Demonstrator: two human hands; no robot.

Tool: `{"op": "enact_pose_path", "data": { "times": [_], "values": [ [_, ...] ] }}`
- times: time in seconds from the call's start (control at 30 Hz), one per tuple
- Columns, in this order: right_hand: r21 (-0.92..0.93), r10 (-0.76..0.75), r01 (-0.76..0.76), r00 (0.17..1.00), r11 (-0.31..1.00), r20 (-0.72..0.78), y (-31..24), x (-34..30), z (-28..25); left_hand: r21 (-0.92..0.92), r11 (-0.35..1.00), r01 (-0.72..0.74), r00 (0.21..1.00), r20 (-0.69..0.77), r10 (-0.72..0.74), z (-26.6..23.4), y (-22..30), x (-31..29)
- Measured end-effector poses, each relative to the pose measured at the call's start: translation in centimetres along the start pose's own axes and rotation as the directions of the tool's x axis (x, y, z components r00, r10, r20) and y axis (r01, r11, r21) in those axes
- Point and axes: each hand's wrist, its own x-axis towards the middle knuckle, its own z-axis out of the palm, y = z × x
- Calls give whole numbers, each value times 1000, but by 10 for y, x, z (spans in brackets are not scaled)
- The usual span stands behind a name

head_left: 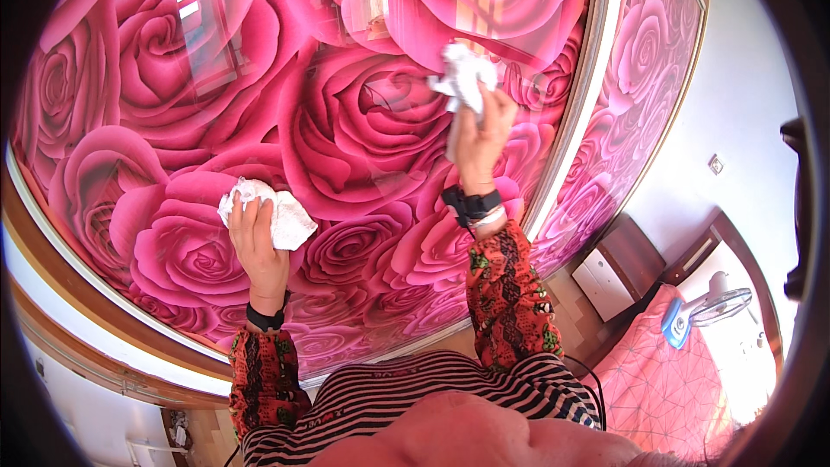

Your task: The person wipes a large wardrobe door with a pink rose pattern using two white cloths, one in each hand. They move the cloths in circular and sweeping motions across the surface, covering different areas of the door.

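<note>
Before me stands a large glossy panel (372, 112) printed with pink roses, its surface mirroring bright windows. My left hand (257, 238) presses a crumpled white cloth (292, 223) against the lower left part of the panel, fingers laid over it. Higher and to the right, my right hand (484, 134) grips a second bunched white cloth (467, 73) against the glass-like surface. That cloth is slightly smeared by motion. Both wrists wear black bands, and patterned orange-red sleeves cover my forearms.
A pale frame strip (577, 112) divides this panel from another rose panel (650, 43) on the right. Beyond are a white wall with a socket (716, 164), a brown-and-white nightstand (609, 272), and a bed with a pink cover (661, 380) and a small blue fan (679, 324).
</note>
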Motion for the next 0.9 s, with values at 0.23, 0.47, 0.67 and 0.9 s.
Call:
{"op": "enact_pose_path", "data": {
  "times": [0.23, 0.47, 0.67, 0.9],
  "values": [
    [228, -508, 463, 832, 857, 221, -67, 4, 28, 2, 998, 62, 998, 28, -62, 19, 23, -18],
    [104, -269, 262, 961, 959, 61, 7, 51, 5, 21, 997, 74, 997, -30, -74, 24, 25, -23],
    [-9, -4, 3, 997, 1000, -72, 98, 26, -41, 48, 992, 114, 992, -56, -111, 29, 26, -30],
    [-120, 195, -210, 972, 970, -129, 140, -38, -71, 38, 989, 140, 988, -66, -137, 37, 25, -37]
  ]
}}
